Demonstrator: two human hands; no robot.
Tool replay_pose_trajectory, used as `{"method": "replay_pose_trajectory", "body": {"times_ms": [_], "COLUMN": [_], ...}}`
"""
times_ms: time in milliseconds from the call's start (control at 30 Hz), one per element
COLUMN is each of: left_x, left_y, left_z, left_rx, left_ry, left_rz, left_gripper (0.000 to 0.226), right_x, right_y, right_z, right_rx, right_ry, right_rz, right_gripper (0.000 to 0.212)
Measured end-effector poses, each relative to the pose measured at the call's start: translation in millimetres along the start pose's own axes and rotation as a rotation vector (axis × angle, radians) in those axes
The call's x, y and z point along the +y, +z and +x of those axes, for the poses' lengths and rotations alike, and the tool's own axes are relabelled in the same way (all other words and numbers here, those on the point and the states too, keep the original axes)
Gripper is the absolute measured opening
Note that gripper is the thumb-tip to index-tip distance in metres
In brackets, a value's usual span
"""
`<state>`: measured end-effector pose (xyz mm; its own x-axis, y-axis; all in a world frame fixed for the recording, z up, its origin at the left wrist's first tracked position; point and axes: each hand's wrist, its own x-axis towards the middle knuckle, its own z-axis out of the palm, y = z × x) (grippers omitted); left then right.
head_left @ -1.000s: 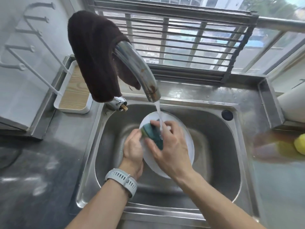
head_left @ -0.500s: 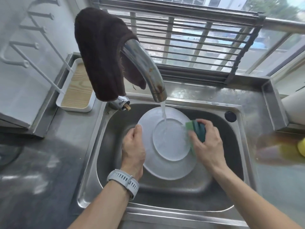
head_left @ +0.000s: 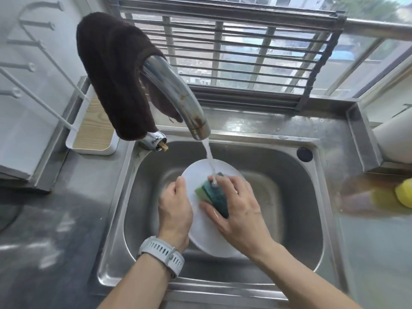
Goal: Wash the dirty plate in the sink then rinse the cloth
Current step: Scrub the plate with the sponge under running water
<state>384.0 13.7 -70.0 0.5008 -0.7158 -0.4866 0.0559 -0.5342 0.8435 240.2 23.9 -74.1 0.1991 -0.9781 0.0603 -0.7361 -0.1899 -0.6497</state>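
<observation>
A white plate [head_left: 207, 239] is tilted inside the steel sink [head_left: 296, 219]. My left hand [head_left: 175, 210] grips the plate's left rim, thumb on its face. My right hand [head_left: 238, 210] holds a green and dark teal sponge [head_left: 211, 195] pressed against the plate's middle. Water runs from the chrome faucet [head_left: 178, 97] onto the sponge and my right fingers. A dark brown cloth [head_left: 113, 72] hangs draped over the faucet's neck.
A white tray with a wooden base [head_left: 91, 132] sits left of the sink under a white wire rack [head_left: 33, 61]. A yellow object [head_left: 404, 192] lies on the wet counter at right. A metal grille [head_left: 234, 50] covers the window behind.
My right hand has swung the sponge from the plate's right edge back onto its middle, under the water stream. The left hand keeps its hold on the rim.
</observation>
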Motion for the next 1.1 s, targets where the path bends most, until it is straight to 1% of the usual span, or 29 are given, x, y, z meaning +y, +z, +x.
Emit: {"method": "replay_pose_trajectory", "body": {"times_ms": [67,167,333,367,400,533,567,633,700,767,833,900,1000,1033,1100], "left_x": [2.7,7.9,12.5,14.2,15.3,18.7,17.6,14.7,12.1,12.9,14.5,15.8,15.8,14.3,11.5], "left_y": [-1.3,0.0,1.7,0.5,-0.6,-0.3,0.8,2.4,5.0,8.5,10.2,7.4,0.2,-2.2,-5.3], "left_z": [-0.8,-2.1,-3.5,-1.8,1.0,6.0,4.0,-2.0,-5.6,-7.6,-9.1,-11.1,-9.8,-7.6,-3.6], "left_rx": [0.02,0.035,0.092,0.108,0.12,0.097,0.081,0.05,0.035,0.045,0.051,0.056,0.086,0.098,0.101], "left_ry": [0.016,0.09,0.171,0.168,0.159,0.099,0.094,0.131,0.189,0.218,0.236,0.241,0.204,0.193,0.181], "left_rz": [0.0,0.095,0.136,0.145,0.151,0.133,0.133,0.159,0.2,0.213,0.219,0.238,0.217,0.211,0.209], "left_gripper": [0.047,0.051,0.051,0.05,0.05,0.044,0.043,0.043,0.044,0.046,0.047,0.048,0.049,0.049,0.049], "right_x": [15.4,26.7,12.2,7.3,1.4,-28.6,-28.8,-18.6,-2.2,15.1,28.0,37.6,47.1,49.8,54.7], "right_y": [-4.0,0.1,25.0,25.7,25.3,19.0,17.9,14.2,12.4,9.1,4.1,-2.1,-12.3,-15.5,-22.2], "right_z": [-10.8,-8.1,35.0,42.5,45.6,25.6,21.8,27.8,43.3,53.5,50.2,36.4,14.4,8.4,1.4], "right_rx": [-0.014,0.001,-0.025,-0.022,-0.012,0.033,0.041,0.034,0.0,-0.019,-0.032,-0.083,-0.133,-0.144,-0.114], "right_ry": [0.072,0.274,0.575,0.588,0.548,0.225,0.179,0.187,0.291,0.444,0.592,0.734,0.975,1.025,1.044], "right_rz": [-0.003,0.061,0.186,0.185,0.161,0.135,0.119,0.124,0.15,0.178,0.249,0.312,0.576,0.65,0.677], "right_gripper": [0.044,0.039,0.037,0.036,0.036,0.038,0.038,0.035,0.032,0.035,0.039,0.041,0.037,0.032,0.026]}}
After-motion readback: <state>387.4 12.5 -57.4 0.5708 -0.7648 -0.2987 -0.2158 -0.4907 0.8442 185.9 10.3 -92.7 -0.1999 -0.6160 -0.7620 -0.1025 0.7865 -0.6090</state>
